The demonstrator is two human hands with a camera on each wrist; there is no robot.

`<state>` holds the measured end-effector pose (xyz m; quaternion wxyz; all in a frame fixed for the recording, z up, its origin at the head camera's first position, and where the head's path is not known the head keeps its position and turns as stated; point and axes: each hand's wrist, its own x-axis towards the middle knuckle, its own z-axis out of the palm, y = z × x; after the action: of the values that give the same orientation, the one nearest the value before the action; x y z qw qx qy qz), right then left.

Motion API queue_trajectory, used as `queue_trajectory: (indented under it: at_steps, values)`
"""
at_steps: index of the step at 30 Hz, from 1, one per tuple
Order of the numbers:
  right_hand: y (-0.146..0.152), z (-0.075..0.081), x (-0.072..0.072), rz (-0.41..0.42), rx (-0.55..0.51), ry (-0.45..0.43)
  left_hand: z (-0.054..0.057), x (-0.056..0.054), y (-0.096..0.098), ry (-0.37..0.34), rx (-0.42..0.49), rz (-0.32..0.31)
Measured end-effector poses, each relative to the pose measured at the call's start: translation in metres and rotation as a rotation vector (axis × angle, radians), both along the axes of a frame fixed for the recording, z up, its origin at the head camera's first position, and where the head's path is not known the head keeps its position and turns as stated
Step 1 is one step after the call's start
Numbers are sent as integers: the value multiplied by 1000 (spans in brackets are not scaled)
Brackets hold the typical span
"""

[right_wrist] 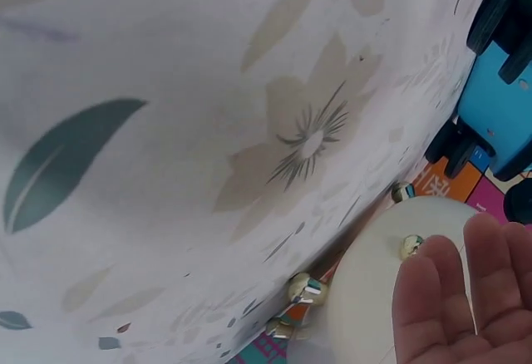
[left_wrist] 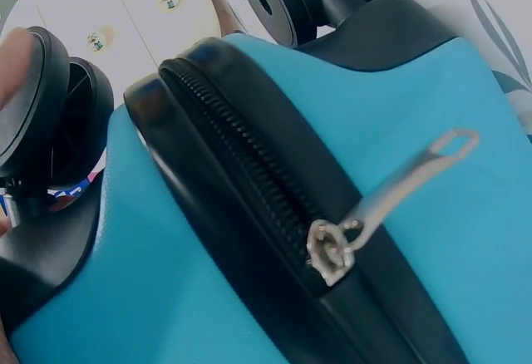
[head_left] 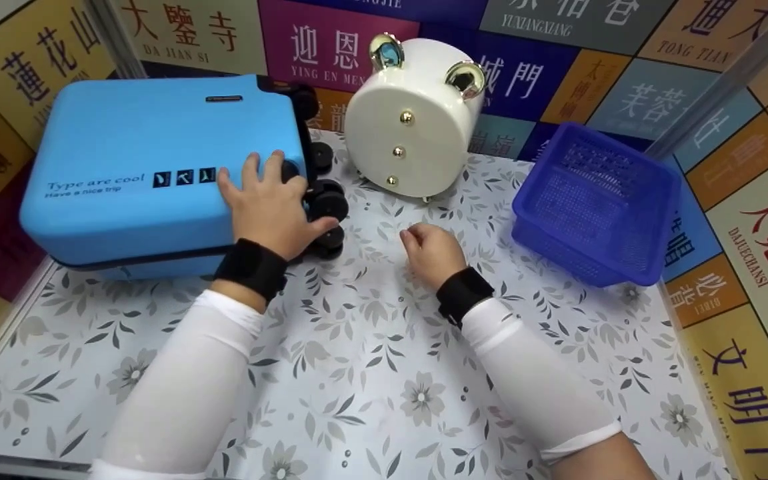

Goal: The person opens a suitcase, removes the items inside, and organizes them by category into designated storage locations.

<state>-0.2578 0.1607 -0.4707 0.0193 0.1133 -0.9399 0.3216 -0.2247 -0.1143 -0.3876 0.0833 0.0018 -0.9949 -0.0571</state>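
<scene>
A light blue suitcase lies on its side at the left, its black wheels facing right. My left hand rests on its upper face beside the wheels, fingers spread. The left wrist view shows the suitcase's black zipper with a metal pull, and part of a finger by a wheel at the left edge. My right hand is over the table in front of the white round case, fingers loosely bent. In the right wrist view its fingers hold nothing.
Behind my right hand stands a white round case with gold knobs and two gold ear-like rings. A blue-purple plastic basket sits at the right. Walls with printed lettering enclose the flower-patterned table at the back and sides.
</scene>
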Motion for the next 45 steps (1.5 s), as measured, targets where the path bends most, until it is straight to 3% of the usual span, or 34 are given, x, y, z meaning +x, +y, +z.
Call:
queue_trajectory:
  at_steps: [14, 23, 31, 37, 45]
  values:
    - [24, -6, -5, -91, 24, 33, -2, 7, -6, 27, 45, -20]
    - [34, -6, -4, -142, 65, -15, -3, 22, -14, 80, 124, -27]
    - [39, -8, -2, -128, 67, 11, 4, 39, -28, 86, 224, -41]
    - [43, -10, -1, -136, 67, -4, 7, 51, -44, 91, 249, -96]
    - [47, -9, -2, -157, 54, -16, 8, 69, -80, 100, 291, -228]
